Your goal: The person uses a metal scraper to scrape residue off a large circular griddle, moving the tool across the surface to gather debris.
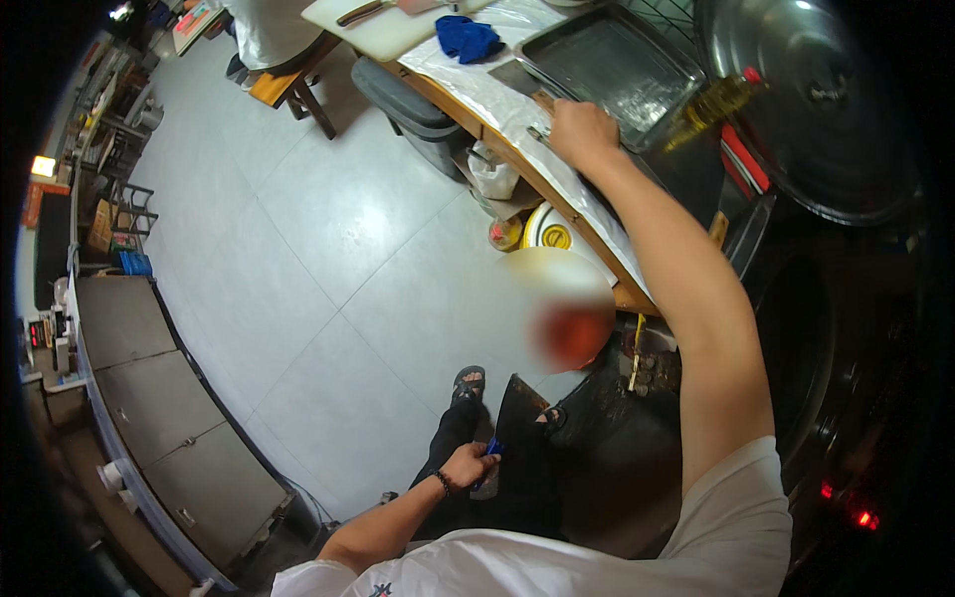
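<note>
My left hand (471, 464) is low in front of my dark trousers, closed around a small blue object (493, 448) whose kind I cannot tell; something see-through shows below it. At the counter, my right hand (586, 134) reaches to the near side of a rectangular metal tray (612, 63). A wooden piece (545, 101) and a metal tool end (537, 135) stick out beside its fingers, and the fist hides whether it grips either. A crumpled blue cloth (468, 39) lies on the plastic-covered counter, near a white cutting board (388, 33) with a knife (360, 13).
A bottle of yellow oil (712, 108) leans beside the tray, near a large round metal lid (813, 97). Below the counter are a grey bin (414, 104), a white bag (492, 173) and a white-and-yellow bucket lid (556, 235). Another person (276, 33) sits on a wooden bench (272, 88).
</note>
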Demonstrator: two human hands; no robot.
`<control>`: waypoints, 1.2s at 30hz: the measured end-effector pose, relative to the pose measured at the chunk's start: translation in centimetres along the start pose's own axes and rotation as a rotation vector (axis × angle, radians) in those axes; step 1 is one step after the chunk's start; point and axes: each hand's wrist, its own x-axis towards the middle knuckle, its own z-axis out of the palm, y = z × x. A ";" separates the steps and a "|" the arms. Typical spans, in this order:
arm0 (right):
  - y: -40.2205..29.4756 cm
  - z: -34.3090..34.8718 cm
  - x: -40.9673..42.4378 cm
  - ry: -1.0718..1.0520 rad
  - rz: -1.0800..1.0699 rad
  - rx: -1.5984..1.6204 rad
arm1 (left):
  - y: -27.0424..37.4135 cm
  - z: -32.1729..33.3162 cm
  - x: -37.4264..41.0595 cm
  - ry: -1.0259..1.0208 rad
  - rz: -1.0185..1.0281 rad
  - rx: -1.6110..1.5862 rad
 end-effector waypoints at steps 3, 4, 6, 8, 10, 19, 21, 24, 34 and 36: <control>-0.7 0.4 3.9 -0.150 0.119 -0.076 | 0.1 -0.8 -1.0 0.031 0.015 -0.046; -0.9 0.8 4.6 -0.151 0.140 -0.073 | 0.2 -0.9 -1.4 0.044 0.019 -0.063; -1.2 1.2 5.2 -0.116 0.154 -0.075 | -0.5 -1.5 -0.8 0.041 -0.005 -0.105; -1.5 1.5 5.3 -0.114 0.136 -0.105 | -0.8 -1.6 -0.6 0.026 -0.052 -0.111; -1.7 0.8 5.1 -0.054 0.116 -0.114 | -1.2 -1.6 0.0 0.019 -0.035 -0.130; -0.2 1.4 -15.2 0.274 -0.124 0.530 | 0.1 -0.7 5.9 0.089 0.010 -0.192; 0.7 4.6 -24.2 -0.159 0.118 1.023 | 1.6 -0.3 7.4 0.080 -0.037 -0.170; 2.5 11.6 -37.2 -0.463 0.522 1.606 | 2.4 0.8 11.3 0.088 -0.099 -0.080; 7.6 25.0 -48.3 -0.345 0.713 1.039 | -0.3 4.9 22.5 0.219 -0.031 0.316; 9.0 29.1 -47.5 -0.352 0.721 1.028 | -1.5 5.0 24.1 0.223 0.003 0.395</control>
